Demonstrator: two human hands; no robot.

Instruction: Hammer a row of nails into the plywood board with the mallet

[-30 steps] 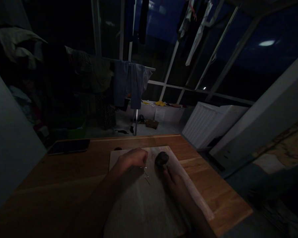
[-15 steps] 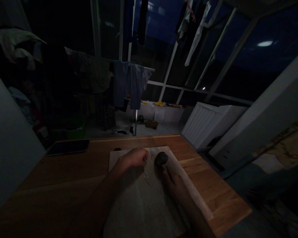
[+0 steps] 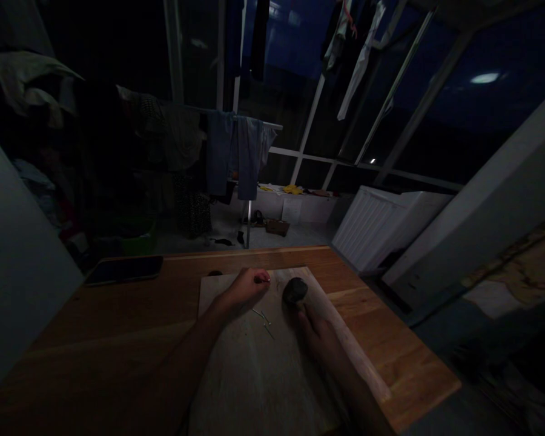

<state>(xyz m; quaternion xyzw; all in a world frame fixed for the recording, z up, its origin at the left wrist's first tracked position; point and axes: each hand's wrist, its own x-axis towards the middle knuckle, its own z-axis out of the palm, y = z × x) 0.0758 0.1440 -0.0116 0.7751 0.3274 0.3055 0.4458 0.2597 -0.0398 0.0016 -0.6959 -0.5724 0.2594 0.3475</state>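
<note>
1. A dark phone (image 3: 125,269) lies flat on the brown table (image 3: 118,327), off to the left.
2. A pale board (image 3: 254,375) lies on the table in the middle.
3. The left hand (image 3: 244,289) is over the far end of the board. Its thumb and finger are pinching a small nail (image 3: 264,280).
4. Some loose nails (image 3: 264,320) lie on the board, just beside that hand.
5. A dark round lump (image 3: 295,290) sits on the board, to the right of the small nail.
6. The right hand (image 3: 317,333) rests on the board, its fingertips right by the lump. It is too dark to tell if its fingers are spread or closed.
</note>
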